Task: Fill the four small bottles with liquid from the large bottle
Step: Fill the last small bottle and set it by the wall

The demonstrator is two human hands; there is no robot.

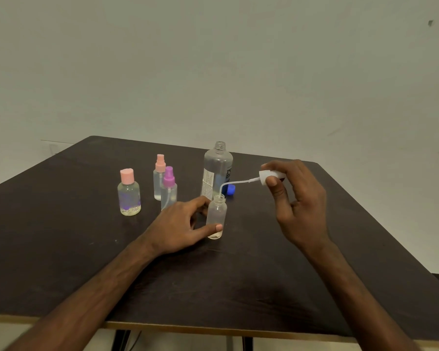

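Note:
My left hand [180,225] grips a small clear bottle [216,216] that stands uncapped on the dark table [264,274], with a little liquid at its bottom. My right hand [293,198] pinches a white spray cap [269,176]; its thin tube curves down toward the bottle's mouth. Behind them stands the large clear bottle [217,171], open at the top, and its blue cap [230,190] lies beside it. To the left stand a round bottle with a pink flip cap [129,192], a pink-topped spray bottle [159,177] and a purple-topped spray bottle [169,188].
A pale wall rises behind the table. The table's front edge runs across the bottom of the view with dark legs beneath it. Its right edge slants away at the right.

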